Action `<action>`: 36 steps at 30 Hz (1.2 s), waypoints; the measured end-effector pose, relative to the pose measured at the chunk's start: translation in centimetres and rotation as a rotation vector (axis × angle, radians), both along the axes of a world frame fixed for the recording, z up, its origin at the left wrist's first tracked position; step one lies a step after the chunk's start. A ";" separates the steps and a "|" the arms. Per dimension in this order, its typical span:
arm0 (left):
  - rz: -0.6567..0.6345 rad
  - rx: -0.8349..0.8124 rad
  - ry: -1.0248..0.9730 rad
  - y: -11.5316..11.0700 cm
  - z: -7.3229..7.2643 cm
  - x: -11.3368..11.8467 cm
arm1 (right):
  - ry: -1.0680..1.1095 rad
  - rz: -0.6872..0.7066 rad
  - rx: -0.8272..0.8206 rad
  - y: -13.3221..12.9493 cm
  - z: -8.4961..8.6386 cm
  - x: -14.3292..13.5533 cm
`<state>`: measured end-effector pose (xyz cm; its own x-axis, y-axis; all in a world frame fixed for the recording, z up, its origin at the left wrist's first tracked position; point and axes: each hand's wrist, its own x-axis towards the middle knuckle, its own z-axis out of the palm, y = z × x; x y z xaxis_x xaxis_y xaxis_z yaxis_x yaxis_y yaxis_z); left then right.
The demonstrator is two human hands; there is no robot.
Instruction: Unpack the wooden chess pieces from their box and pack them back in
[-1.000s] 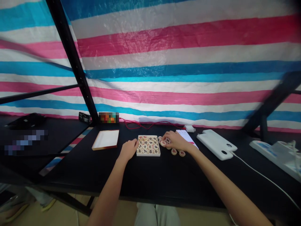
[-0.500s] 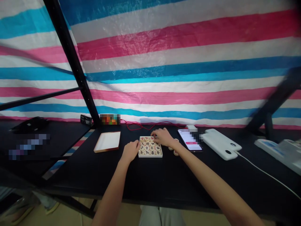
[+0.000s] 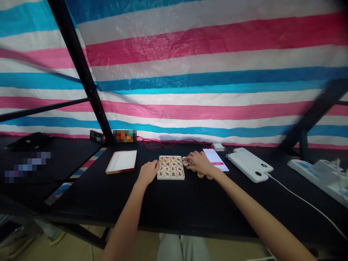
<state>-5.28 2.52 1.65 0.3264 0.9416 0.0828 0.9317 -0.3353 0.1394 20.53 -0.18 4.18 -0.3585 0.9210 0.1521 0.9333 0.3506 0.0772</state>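
Observation:
A shallow white box [image 3: 171, 178] on the black table holds rows of round Chinese chess pieces with red and black characters. My left hand [image 3: 148, 171] is closed at the box's left wall, its fingertips against the edge. Just right of the box, my right hand [image 3: 201, 164] has its fingers bent down over a Chinese chess piece [image 3: 191, 163] and grips it. Another piece with a red character [image 3: 185, 163] lies between that one and the box. More loose pieces [image 3: 200, 175] show partly from under my right hand and wrist.
An open box lid [image 3: 121, 161] lies to the left. A lit phone [image 3: 216, 159] is right behind my right hand, with a white device [image 3: 251, 165] and its cable farther right. A power strip [image 3: 318, 177] sits at the right edge. A black metal post [image 3: 84, 72] rises at the left.
My right hand has moved right, from over the box's back row to the loose pieces beside it. My left hand stays at the box's left side. The view has shifted slightly.

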 end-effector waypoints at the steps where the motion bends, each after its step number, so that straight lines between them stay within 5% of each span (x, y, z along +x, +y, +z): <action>1: 0.010 -0.002 0.001 -0.1 0.0 0.0 | -0.006 0.001 0.013 0.0 -0.1 -0.4; 12: -0.011 0.021 0.002 0.3 -0.7 -0.2 | 0.041 0.033 0.033 0.8 -0.7 0.2; 22: 0.006 0.007 0.014 0.1 -0.3 -0.1 | 0.362 0.115 -0.038 1.9 2.2 -1.2; 29: 0.022 -0.004 0.013 -0.1 -0.1 0.0 | 0.377 0.200 -0.051 4.3 0.3 -3.2; 36: 0.003 0.002 0.003 0.0 -0.1 0.0 | 0.313 0.163 -0.081 4.1 -0.2 -3.1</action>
<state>-5.29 2.51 1.53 0.3239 0.9424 0.0832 0.9332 -0.3327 0.1358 17.42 3.92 4.02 -0.4493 0.8693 0.2063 0.8388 0.4899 -0.2376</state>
